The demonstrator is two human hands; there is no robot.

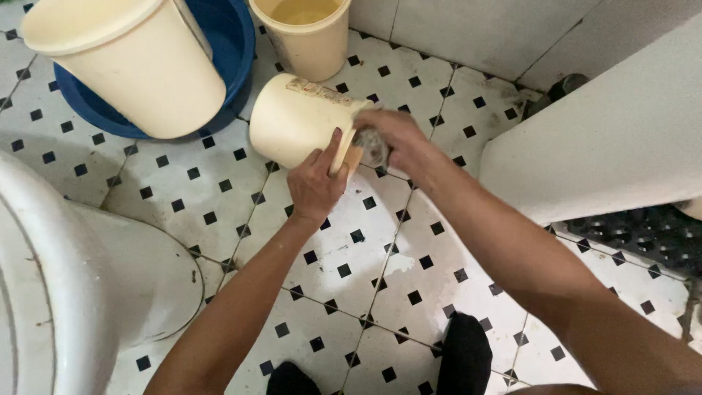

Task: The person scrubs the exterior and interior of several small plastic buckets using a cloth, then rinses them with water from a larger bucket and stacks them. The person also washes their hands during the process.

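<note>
Mid-scrub, I'd say: the left hand (314,183) clamps the rim of a cream jug (300,121) tipped over the tiled floor (409,271), at twelve o'clock from the feet. The right hand (395,135) presses a scouring pad (373,146) at its mouth; working deeper inside looks due.

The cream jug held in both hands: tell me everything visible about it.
The cream jug looks like smooth plastic, lying on its side in the air above the tiled floor, mouth toward the person. A worn label strip runs along its upper side. The left hand grips its rim at the mouth; the right hand presses a grey scrubbing pad at the rim. Its inside is hidden.
</note>
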